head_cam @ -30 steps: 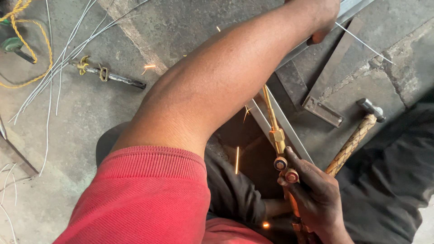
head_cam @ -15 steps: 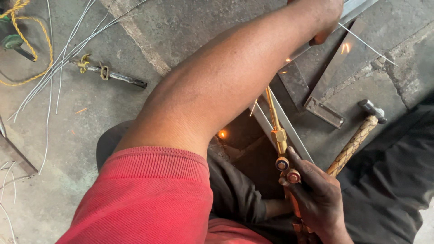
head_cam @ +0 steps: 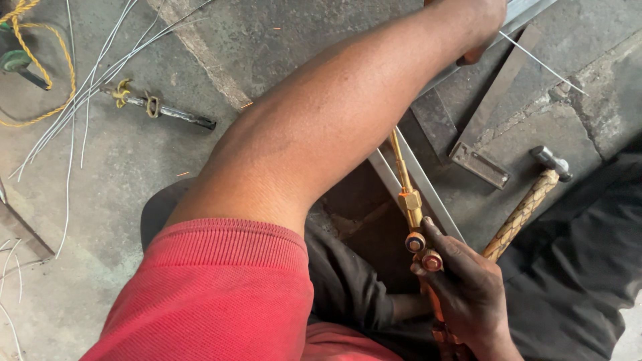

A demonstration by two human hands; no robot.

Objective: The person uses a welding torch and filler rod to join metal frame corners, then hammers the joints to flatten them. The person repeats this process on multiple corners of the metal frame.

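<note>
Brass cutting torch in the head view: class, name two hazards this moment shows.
1. The brass cutting torch, gripped by the right hand, runs close under the bare left forearm; a burn looks possible.
2. The wooden-handled hammer lies beside that hand and the loose grey wires sprawl over the concrete floor; either could snag or trip.

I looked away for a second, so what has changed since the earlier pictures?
Only the sparks: the bright ones near the torch earlier are gone. The right hand still grips the brass gas torch, the left hand still holds the grey metal strip, and the wooden-handled hammer lies unmoved.
</note>
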